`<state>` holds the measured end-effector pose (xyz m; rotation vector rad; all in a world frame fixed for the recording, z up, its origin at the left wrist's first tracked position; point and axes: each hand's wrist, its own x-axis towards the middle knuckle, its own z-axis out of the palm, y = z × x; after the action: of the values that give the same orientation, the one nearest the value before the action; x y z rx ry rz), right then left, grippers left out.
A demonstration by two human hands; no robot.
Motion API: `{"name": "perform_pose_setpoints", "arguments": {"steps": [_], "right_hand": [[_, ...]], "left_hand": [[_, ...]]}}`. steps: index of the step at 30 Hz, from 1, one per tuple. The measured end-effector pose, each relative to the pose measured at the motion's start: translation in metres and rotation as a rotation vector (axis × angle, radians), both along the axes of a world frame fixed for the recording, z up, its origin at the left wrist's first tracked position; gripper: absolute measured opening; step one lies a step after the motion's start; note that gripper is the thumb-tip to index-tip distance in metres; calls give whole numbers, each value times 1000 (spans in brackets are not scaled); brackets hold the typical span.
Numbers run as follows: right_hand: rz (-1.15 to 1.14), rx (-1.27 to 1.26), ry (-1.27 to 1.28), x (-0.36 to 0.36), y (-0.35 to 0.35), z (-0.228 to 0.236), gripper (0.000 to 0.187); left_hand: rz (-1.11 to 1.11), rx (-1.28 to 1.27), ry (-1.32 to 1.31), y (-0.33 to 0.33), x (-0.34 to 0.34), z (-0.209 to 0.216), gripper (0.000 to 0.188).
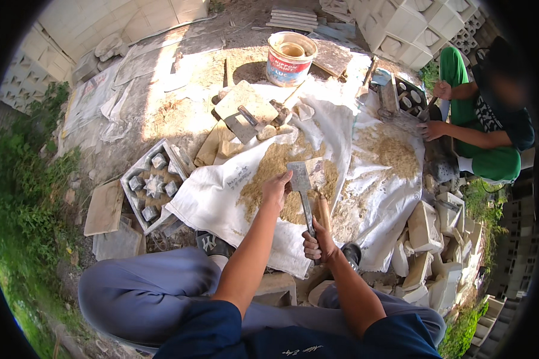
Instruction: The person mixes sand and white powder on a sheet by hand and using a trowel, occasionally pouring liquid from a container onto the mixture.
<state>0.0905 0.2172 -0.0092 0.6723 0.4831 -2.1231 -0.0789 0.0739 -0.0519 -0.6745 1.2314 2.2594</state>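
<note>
Both arms reach forward; the left hand (275, 191) grasps a flat metal trowel (299, 178) by its blade, the right hand's (322, 243) fingers clenching its handle above the white sheet's (205, 192) near edge.

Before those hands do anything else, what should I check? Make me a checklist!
1. Right hand has a good grip: ok, its fingers wrap around the handle of the flat metal tool.
2. Left hand is at the blade's edge: ok.
3. Hands are covered by gloves: not ok, both are bare.
4. Sandy mix is within reach: ok, it seems close, on the white sheet.
5. Mix is damp enough: cannot tell.
</note>
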Motion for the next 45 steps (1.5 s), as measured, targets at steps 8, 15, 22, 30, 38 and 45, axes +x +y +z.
{"name": "perform_pose_setpoints", "arguments": {"steps": [8,15,22,30,38,45], "right_hand": [[-30,-137,-2,7,6,-3,72],[-66,21,39,-6,16,-8,71],[-297,664,129,-38,58,-13,62],[-12,2144,278,-32,87,-59,65],[-434,2072,431,-110,110,-20,27],[-388,1881,913,-301,112,93,18]], "left_hand": [[17,244,-150,8,5,-19,16],[77,-173,7,-15,0,-18,18],[143,-1176,730,-64,-8,3,24],[-125,-1522,1177,-92,10,-1,40],[-331,-1535,1086,-97,12,-15,51],[-413,-1642,1043,-100,5,-13,46]]}}
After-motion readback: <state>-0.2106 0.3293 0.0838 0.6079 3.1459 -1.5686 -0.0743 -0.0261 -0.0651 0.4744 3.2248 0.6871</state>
